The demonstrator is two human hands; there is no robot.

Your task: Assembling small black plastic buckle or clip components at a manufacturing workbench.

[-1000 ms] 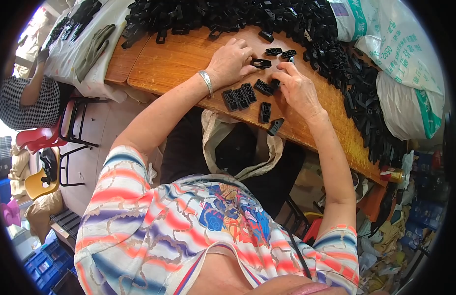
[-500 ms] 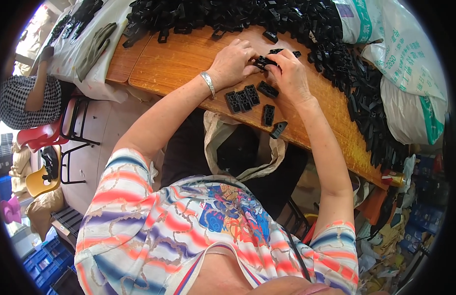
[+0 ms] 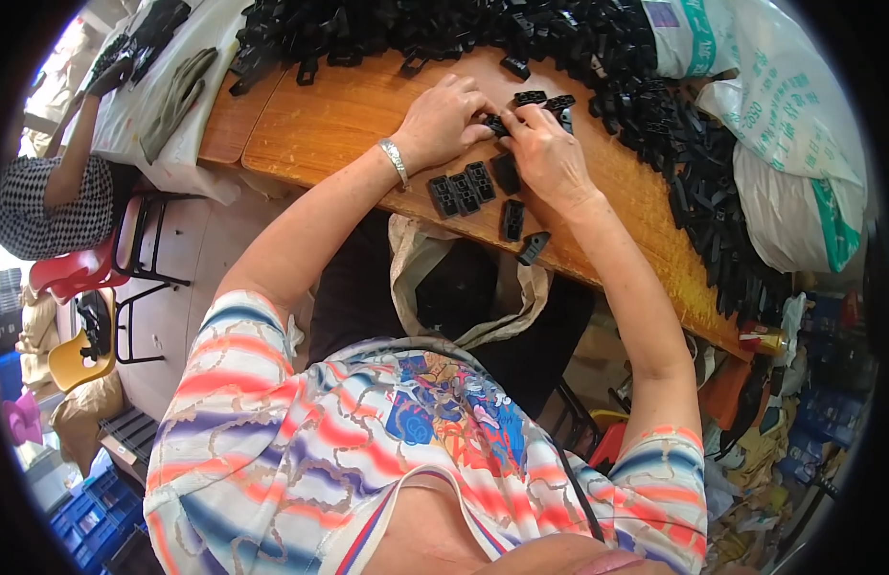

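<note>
My left hand (image 3: 444, 123) is closed on one end of a small black plastic part (image 3: 495, 125), held low over the wooden table. On the same part's other end, the fingers of my right hand (image 3: 552, 161) are pinched together and hide much of it. Another black block (image 3: 505, 174) lies just under my right hand. Closer to me, three black blocks with square recesses (image 3: 462, 189) sit side by side near the table edge. To their right are one more black block (image 3: 512, 220) and a tilted wedge-shaped black piece (image 3: 533, 248). Several black parts (image 3: 531, 98) lie just beyond my right fingers.
A big heap of black plastic parts (image 3: 444, 34) covers the table's far side and runs down its right. White sacks (image 3: 794, 144) stand at the right. A fabric bag (image 3: 406, 278) hangs below the front edge. At far left, a co-worker's gloved hand (image 3: 111, 77) is near black parts.
My right hand has shifted slightly left and nearer, and more black parts show beyond its fingers. The whole view has moved a little. The co-worker's hand has moved toward the parts.
</note>
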